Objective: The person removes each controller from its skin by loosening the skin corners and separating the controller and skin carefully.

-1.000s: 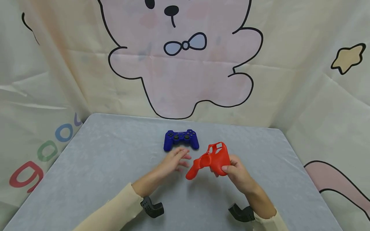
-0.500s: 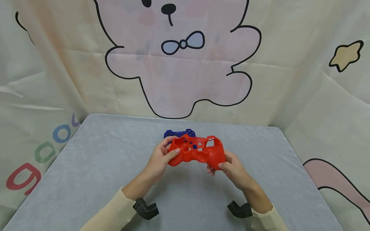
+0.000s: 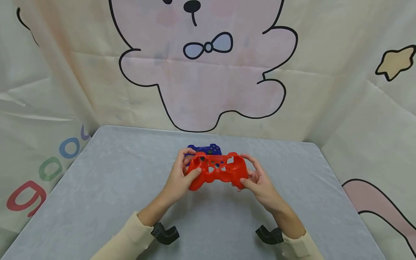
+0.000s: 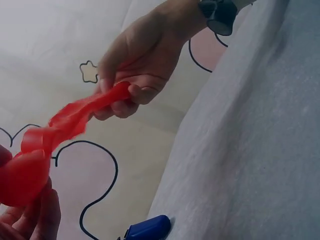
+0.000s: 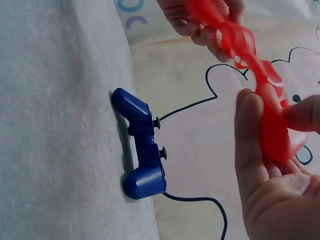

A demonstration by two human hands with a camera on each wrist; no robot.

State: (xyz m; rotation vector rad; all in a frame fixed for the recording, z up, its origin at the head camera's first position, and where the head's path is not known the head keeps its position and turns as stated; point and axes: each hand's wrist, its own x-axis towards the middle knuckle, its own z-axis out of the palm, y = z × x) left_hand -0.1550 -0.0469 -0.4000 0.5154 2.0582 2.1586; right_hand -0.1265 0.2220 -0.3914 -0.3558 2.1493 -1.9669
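Both hands hold a floppy red silicone controller cover (image 3: 238,174) above the table, one at each end. Thumb in front and fingers behind, my left hand (image 3: 173,182) grips its left side; the same hand (image 4: 40,215) shows at the lower left of the left wrist view. At the other end, my right hand (image 3: 264,187) pinches the right grip part, seen close up with the cover (image 5: 274,130) in the right wrist view. Openings in the cover let bits of a blue game controller (image 3: 212,148) show through. That controller (image 5: 145,150) lies on the table behind, partly hidden in the head view.
A grey cloth covers the table (image 3: 130,159). Behind it hangs a curtain (image 3: 208,90) printed with a cartoon bear, with more printed curtain at both sides. Black wrist cameras (image 3: 165,233) sit on both wrists.
My left hand has come from beside the blue controller to grip the cover's left end. The cover has turned from hanging sideways to facing me, stretched between both hands. The blue controller stays put.
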